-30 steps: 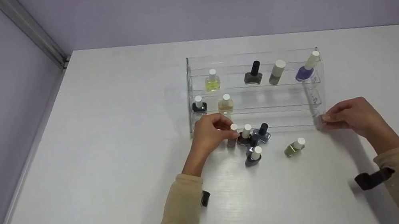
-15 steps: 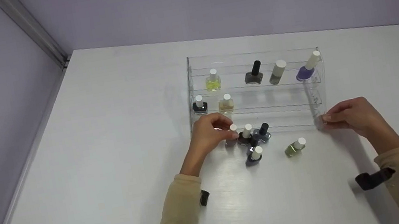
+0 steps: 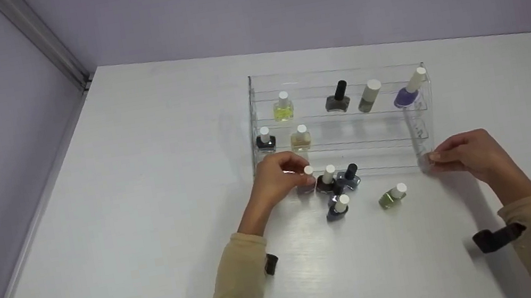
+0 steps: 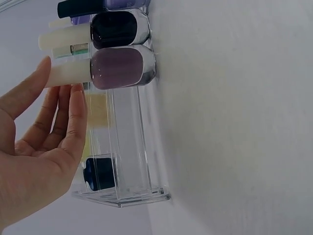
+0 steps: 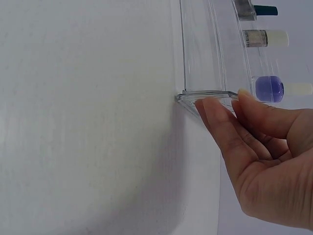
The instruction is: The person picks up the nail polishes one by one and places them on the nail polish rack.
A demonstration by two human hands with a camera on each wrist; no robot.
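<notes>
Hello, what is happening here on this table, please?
A person is working with nail polish bottles and a clear rack on a white table. The left hand touches the white cap of a mauve bottle that stands on the table in front of the rack, in a small cluster of bottles. The right hand rests its fingertips on the rack's right front corner. Six bottles already stand on the rack's shelves; a green bottle stands alone on the table.

White table [image 3: 143, 191], clear rack [image 3: 345, 143]; bottles: mauve [image 4: 122, 67], purple [image 3: 405, 97], yellow [image 3: 283, 111], perhaps olive [image 3: 388, 199]; beige sleeves [image 3: 237, 288].
</notes>
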